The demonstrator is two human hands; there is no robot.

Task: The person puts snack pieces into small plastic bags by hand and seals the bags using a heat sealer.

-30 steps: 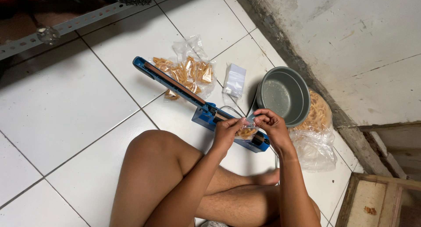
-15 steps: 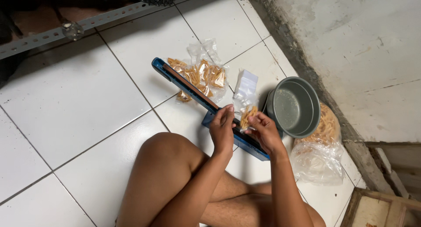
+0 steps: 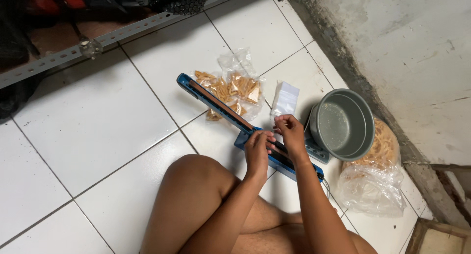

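Observation:
I sit on the white tiled floor with a blue heat sealer (image 3: 221, 107) in front of my knee, its long arm raised open. My left hand (image 3: 257, 150) and my right hand (image 3: 290, 132) meet over the sealer's base, fingers pinched together on a small snack packet that they almost entirely hide. Several sealed clear packets of orange snacks (image 3: 233, 87) lie just beyond the sealer's arm. A small stack of empty clear bags (image 3: 285, 98) lies right above my right hand.
A grey metal pot (image 3: 343, 124) leans on a large plastic bag of orange snacks (image 3: 378, 165) at the right, against a stained wall (image 3: 417, 53). A perforated metal rail (image 3: 113, 36) crosses the top left. A wooden box corner (image 3: 441, 237) is bottom right.
The view has shifted, so the sealer and my hands sit nearer the middle. The orange packet seen between my fingers earlier is now hidden under them at the sealer's base.

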